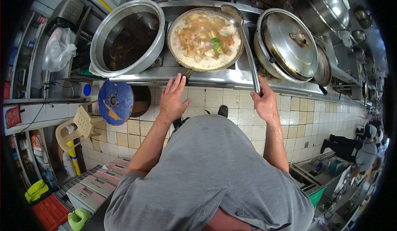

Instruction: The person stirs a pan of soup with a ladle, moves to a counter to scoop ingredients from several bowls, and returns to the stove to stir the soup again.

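The pan (170, 40) of pale, chunky soup sat at the worktop's (215, 78) front edge, crowded between a big pot (98, 40) and a lidded pot (289, 45). The right hand (264, 105) kept a closed grip on the ladle (250, 53). The left hand (173, 100) was spread wide, perhaps touching the pan's handle.

two hands (173, 100) (265, 103), one wok (170, 36), one ladle (247, 45), one stool (82, 125)

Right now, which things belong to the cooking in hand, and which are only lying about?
In use: wok of stew, ladle held by right hand, left hand open by wok handle.
Lying about: pot of dark liquid, lidded pot, blue disc, beige stool.
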A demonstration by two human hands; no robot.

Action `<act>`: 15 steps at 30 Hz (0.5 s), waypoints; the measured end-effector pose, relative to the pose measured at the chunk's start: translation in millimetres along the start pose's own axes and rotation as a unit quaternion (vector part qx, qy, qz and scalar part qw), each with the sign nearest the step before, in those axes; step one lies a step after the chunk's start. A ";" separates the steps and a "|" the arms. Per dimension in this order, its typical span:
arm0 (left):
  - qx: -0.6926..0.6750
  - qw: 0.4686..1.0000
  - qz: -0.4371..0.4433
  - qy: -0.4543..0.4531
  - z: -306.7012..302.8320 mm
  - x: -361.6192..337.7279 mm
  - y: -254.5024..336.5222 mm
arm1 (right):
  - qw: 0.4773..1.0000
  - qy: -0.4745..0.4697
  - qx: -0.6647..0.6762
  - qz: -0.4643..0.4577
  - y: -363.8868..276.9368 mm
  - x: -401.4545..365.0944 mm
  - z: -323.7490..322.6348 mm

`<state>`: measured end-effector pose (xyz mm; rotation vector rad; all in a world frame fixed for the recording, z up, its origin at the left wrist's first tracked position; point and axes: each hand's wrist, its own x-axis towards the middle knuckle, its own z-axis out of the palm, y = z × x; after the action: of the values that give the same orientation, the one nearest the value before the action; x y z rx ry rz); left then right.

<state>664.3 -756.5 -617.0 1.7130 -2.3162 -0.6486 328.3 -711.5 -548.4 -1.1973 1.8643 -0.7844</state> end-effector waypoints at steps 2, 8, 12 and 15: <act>-0.002 1.000 0.004 0.004 0.5 0.1 -0.4 | 1.000 0.005 -0.001 0.005 -0.7 0.1 0.0; 0.004 1.000 0.004 0.003 0.8 -0.2 0.0 | 1.000 0.013 -0.019 -0.017 3.7 7.5 2.4; 0.019 1.000 0.008 0.002 -0.8 0.7 3.3 | 0.997 0.018 -0.044 -0.054 -3.5 27.2 6.0; 0.020 1.000 0.009 0.001 -2.2 0.4 3.2 | 0.992 0.016 -0.081 -0.095 -8.2 49.1 8.5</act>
<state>662.3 -756.6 -613.6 1.7082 -2.3559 -0.6010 326.5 -760.7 -559.5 -1.4895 1.8887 -0.7707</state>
